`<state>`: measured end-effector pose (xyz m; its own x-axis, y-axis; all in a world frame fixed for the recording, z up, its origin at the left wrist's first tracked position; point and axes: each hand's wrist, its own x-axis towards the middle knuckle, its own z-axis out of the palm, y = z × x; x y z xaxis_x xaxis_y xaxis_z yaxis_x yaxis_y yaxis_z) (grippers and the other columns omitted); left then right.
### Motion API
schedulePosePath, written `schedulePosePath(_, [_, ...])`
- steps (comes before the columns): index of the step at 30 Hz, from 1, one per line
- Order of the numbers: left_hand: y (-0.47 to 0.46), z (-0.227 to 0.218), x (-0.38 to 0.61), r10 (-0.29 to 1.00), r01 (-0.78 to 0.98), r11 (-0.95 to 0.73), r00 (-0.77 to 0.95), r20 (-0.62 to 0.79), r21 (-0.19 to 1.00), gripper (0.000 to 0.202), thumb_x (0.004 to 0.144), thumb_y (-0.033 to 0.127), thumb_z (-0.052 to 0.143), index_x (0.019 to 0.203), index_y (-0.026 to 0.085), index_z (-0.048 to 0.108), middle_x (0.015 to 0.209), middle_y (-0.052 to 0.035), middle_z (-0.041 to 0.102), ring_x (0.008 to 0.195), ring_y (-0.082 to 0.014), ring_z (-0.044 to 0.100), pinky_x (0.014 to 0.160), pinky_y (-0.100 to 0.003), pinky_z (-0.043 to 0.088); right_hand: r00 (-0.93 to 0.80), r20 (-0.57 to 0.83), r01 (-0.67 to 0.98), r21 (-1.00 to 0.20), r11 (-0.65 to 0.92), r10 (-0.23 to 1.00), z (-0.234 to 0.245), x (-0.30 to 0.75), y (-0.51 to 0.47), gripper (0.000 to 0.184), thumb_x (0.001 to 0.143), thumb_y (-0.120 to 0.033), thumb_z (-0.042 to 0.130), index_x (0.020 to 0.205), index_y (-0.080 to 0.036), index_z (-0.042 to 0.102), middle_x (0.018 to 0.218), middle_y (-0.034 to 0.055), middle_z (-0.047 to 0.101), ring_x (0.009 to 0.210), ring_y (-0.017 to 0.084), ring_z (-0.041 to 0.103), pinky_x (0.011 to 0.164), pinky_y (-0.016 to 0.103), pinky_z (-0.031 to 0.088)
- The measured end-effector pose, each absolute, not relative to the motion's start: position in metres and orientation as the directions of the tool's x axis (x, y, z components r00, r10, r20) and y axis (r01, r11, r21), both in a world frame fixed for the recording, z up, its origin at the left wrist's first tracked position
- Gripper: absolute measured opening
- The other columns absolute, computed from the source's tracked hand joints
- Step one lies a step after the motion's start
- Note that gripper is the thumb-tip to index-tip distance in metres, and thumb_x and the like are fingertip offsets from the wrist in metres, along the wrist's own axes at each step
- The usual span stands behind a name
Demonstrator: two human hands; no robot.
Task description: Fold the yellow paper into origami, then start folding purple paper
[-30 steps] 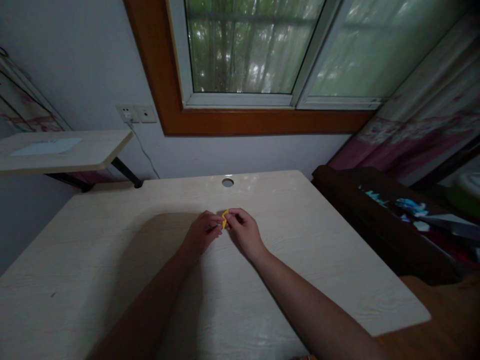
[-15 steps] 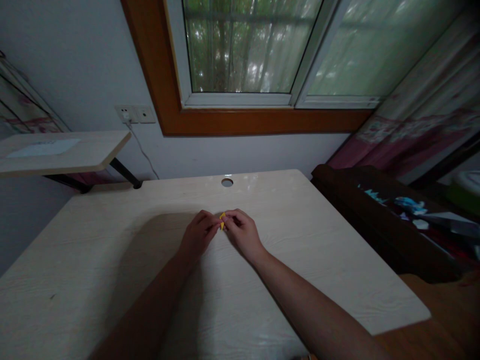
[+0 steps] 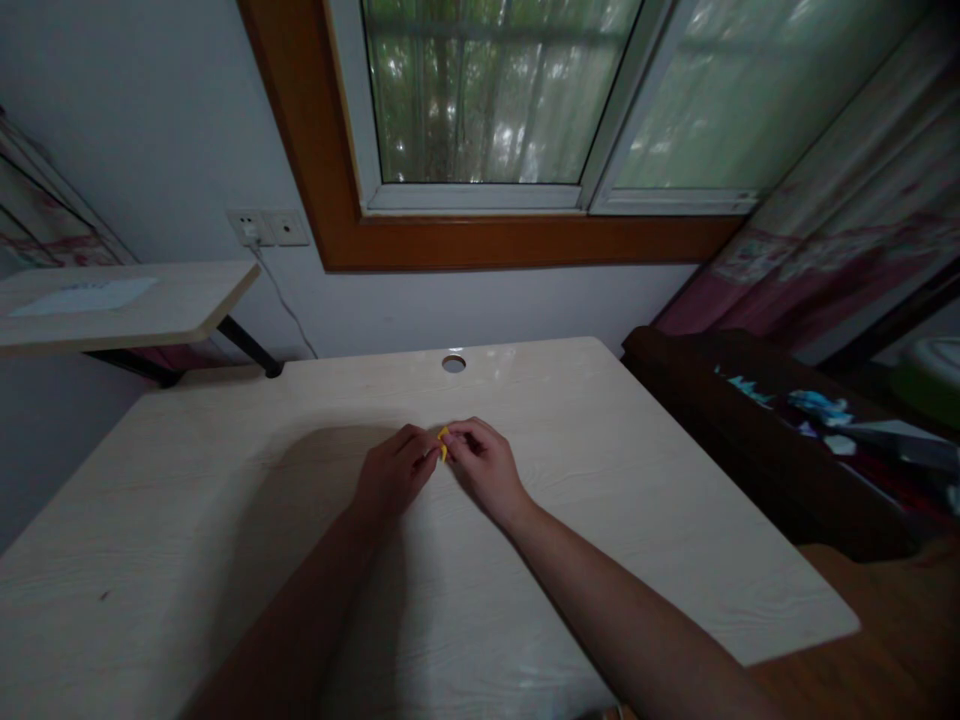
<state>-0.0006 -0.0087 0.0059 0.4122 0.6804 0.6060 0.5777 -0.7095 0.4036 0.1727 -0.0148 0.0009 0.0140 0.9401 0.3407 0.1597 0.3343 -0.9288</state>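
Observation:
A small yellow piece (image 3: pixel 443 450), perhaps folded paper, is held between my two hands above the pale wood-grain desk (image 3: pixel 600 450). My right hand (image 3: pixel 484 462) pinches it from the right between thumb and fingers. From the left, the fingertips of my left hand (image 3: pixel 395 468) are pressed together at the piece's left edge. Most of the yellow piece is covered by my fingers, so its full shape cannot be made out.
A raised shelf (image 3: pixel 135 335) on black legs stands at the desk's left back, bearing a white sheet (image 3: pixel 84 297). A round cable hole (image 3: pixel 454 365) lies near the back edge. To the right is a dark wooden piece of furniture (image 3: pixel 697 450) with assorted items on it.
My left fingers have shifted very slightly left on the yellow piece. Both hands otherwise stay in nearly the same place.

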Motion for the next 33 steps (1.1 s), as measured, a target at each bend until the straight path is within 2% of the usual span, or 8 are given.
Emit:
schedulePosePath(4, [-0.008, 0.005, 0.001, 0.709, 0.548, -0.686, 0.357, 0.608, 0.478, 0.006, 0.09, 0.017, 0.056, 0.094, 0.019, 0.06, 0.089, -0.0028, 0.062, 0.065, -0.009, 0.058, 0.064, -0.021, 0.05, 0.017, 0.353, 0.177, -0.922, 0.345, 0.935, 0.002, 0.172, -0.015, 0.017, 0.088, -0.037, 0.064, 0.091, -0.022, 0.073, 0.081, 0.0028, 0.064, 0.07, 0.015, 0.058, 0.064, 0.027, 0.046])
schedulePosePath(18, [-0.01, 0.005, 0.004, 0.767, 0.463, -0.638, 0.306, 0.564, 0.616, 0.002, 0.09, 0.019, 0.056, 0.092, 0.019, 0.057, 0.089, -0.0023, 0.057, 0.065, -0.009, 0.053, 0.064, -0.023, 0.047, -0.026, 0.461, 0.293, -0.845, 0.448, 0.887, 0.011, 0.173, -0.02, 0.011, 0.089, -0.028, 0.063, 0.09, -0.022, 0.071, 0.079, 0.0023, 0.063, 0.072, 0.015, 0.057, 0.065, 0.027, 0.045])
schedulePosePath(23, [-0.008, 0.003, 0.005, 0.852, 0.408, -0.524, 0.227, 0.472, 0.748, 0.004, 0.089, 0.023, 0.058, 0.089, 0.019, 0.058, 0.09, -0.0031, 0.057, 0.067, -0.0101, 0.056, 0.063, -0.022, 0.049, -0.045, 0.499, 0.327, -0.811, 0.485, 0.865, 0.012, 0.172, -0.021, 0.01, 0.091, -0.026, 0.061, 0.091, -0.022, 0.071, 0.082, 0.003, 0.065, 0.076, 0.016, 0.06, 0.069, 0.028, 0.047])
schedulePosePath(29, [-0.006, 0.0, 0.006, 0.948, 0.254, -0.315, 0.138, 0.288, 0.914, 0.013, 0.084, 0.029, 0.064, 0.091, 0.02, 0.057, 0.066, 0.0027, 0.059, 0.056, -0.011, 0.057, 0.055, -0.021, 0.046, -0.065, 0.516, 0.366, -0.784, 0.501, 0.854, 0.011, 0.172, -0.02, 0.01, 0.091, -0.023, 0.061, 0.091, -0.022, 0.07, 0.083, 0.0035, 0.066, 0.077, 0.016, 0.06, 0.071, 0.029, 0.048])
schedulePosePath(33, [-0.002, -0.003, 0.005, 0.973, 0.102, -0.206, 0.127, 0.193, 0.973, 0.021, 0.082, 0.033, 0.068, 0.092, 0.019, 0.057, 0.066, 0.0027, 0.062, 0.055, -0.011, 0.059, 0.056, -0.023, 0.048, -0.067, 0.516, 0.36, -0.786, 0.503, 0.854, 0.011, 0.172, -0.019, 0.01, 0.091, -0.023, 0.061, 0.092, -0.022, 0.07, 0.083, 0.0034, 0.066, 0.077, 0.016, 0.061, 0.071, 0.028, 0.049])
